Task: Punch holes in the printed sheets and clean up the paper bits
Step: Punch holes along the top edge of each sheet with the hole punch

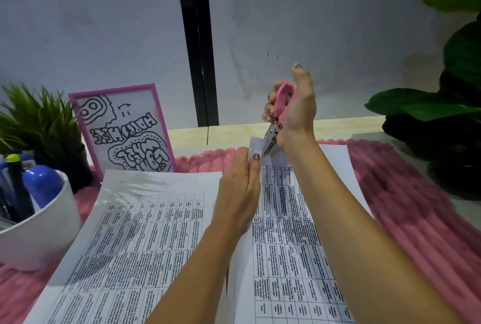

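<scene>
Right grip (294, 112) clasps the pink hole punch (282, 97), nose angled down onto the far edge of the sheet (256, 144); left grip (239, 193) pinches it just to the left.

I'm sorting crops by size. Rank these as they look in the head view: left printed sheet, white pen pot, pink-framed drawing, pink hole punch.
1. left printed sheet
2. white pen pot and pink-framed drawing: about alike; the pot is nearer and cut off by the edge, so not ranked
3. pink hole punch, smallest
</scene>
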{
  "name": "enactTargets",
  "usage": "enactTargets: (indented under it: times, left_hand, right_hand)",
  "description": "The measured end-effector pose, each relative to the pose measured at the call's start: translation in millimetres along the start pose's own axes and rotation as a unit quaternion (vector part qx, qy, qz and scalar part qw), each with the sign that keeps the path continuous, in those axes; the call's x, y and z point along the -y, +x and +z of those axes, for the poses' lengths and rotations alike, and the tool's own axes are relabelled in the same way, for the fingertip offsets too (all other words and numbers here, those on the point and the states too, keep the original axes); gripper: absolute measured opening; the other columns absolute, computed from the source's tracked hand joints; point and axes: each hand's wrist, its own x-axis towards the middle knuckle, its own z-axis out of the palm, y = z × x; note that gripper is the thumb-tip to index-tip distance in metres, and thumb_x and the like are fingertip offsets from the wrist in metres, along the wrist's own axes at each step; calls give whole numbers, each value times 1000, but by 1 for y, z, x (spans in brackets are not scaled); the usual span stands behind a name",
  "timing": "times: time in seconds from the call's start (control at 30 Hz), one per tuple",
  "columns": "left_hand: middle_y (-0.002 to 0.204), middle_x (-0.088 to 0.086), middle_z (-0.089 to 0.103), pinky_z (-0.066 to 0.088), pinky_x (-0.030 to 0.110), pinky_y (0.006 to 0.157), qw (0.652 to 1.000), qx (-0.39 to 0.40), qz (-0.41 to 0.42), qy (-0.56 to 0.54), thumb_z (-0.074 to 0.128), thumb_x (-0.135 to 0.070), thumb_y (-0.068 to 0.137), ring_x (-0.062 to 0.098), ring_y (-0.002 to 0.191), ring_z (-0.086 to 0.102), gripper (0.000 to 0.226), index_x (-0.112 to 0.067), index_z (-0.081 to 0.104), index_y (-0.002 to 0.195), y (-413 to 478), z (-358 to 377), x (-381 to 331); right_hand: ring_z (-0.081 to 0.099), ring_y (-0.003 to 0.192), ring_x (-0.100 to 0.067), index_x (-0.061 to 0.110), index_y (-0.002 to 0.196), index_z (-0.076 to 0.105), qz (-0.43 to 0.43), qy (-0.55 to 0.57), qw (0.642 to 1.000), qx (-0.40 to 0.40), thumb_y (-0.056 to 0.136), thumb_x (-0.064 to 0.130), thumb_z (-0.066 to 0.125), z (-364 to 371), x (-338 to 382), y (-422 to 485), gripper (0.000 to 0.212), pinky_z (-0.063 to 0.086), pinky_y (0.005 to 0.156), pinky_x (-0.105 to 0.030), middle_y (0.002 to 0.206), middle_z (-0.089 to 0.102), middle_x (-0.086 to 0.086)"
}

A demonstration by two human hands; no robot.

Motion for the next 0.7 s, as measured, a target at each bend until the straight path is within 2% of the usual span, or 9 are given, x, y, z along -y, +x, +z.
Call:
enactTargets:
  times: [0.17,0.33,0.43,0.5,0.6,0.7]
  left_hand:
    - [83,-2,45,32,30,61,998,0,8,56,29,-41,105,19,78,41,20,-39,36,86,2,1,4]
    - [86,0,43,28,24,57,998,4,5,59,28,-39,105,16,75,40,21,-36,36,87,2,0,4]
    - [86,0,45,33,30,59,998,9,12,69,27,-39,106,26,79,46,20,-33,39,91,2,0,5]
    - [90,7,53,41,37,59,997,14,14,77,25,-44,105,35,89,54,23,-32,42,97,2,1,6]
    - [112,24,57,51,46,71,995,18,8,94,16,-57,99,36,90,58,42,-32,48,112,2,1,8]
    - [113,24,57,54,51,75,995,21,7,100,15,-58,98,36,90,59,43,-34,46,116,2,1,8]
  right_hand:
    - [45,45,-16,7,83,57,13,18,1000,14,96,47,47,2,2,-3,42,38,45,-24,62,55,-3]
    - [45,45,-16,9,79,56,3,4,1000,6,95,43,48,2,-3,-4,38,37,45,-24,61,54,-3]
    - [43,44,-16,11,76,55,4,5,1000,5,95,38,48,1,-4,-3,34,36,45,-23,60,53,-4]
    - [42,43,-16,11,74,53,8,6,1000,8,94,35,48,0,-3,-2,31,35,44,-24,60,51,-5]
    - [39,42,-17,11,72,52,13,5,1000,6,92,30,48,-2,-3,-1,29,33,44,-23,59,49,-6]
    - [38,42,-17,12,69,51,13,1,1000,-2,90,28,48,-3,-7,1,26,32,44,-23,58,49,-6]
